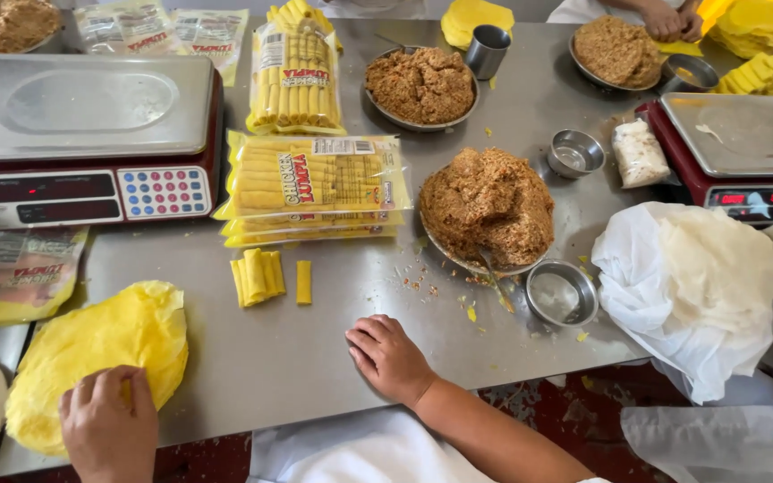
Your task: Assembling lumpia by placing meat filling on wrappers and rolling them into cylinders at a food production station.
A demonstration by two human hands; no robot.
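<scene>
- I look down on a brushed stainless-steel table (315,358) strewn with crumbs; dark red patterned floor shows below its near edge at 6 o'clock
- At 10 o'clock stands a red digital scale with a steel platter (87,134); a second red scale (735,148) sits at 2 o'clock
- At 12 o'clock lie stacked clear plastic packs of yellow rolls with red-lettered labels (315,183), with one more pack (295,80) behind them
- Just right of centre a round metal plate heaped with brown minced filling (489,206) rests beside a small steel bowl (562,293); loose short yellow rolls (261,275) lie at 9 o'clock of the plate
- A white cloth bundle of pale wrappers (695,286) sits at 3 o'clock
- My left hand (107,427), at 7 o'clock, presses its fingers flat on the stack of round yellow wrappers (91,349), gripping nothing
- My right hand (389,358), at 6 o'clock, lies palm down on the bare table, fingers loosely spread, empty
- Another person's hands (673,20) work at 1 o'clock
</scene>
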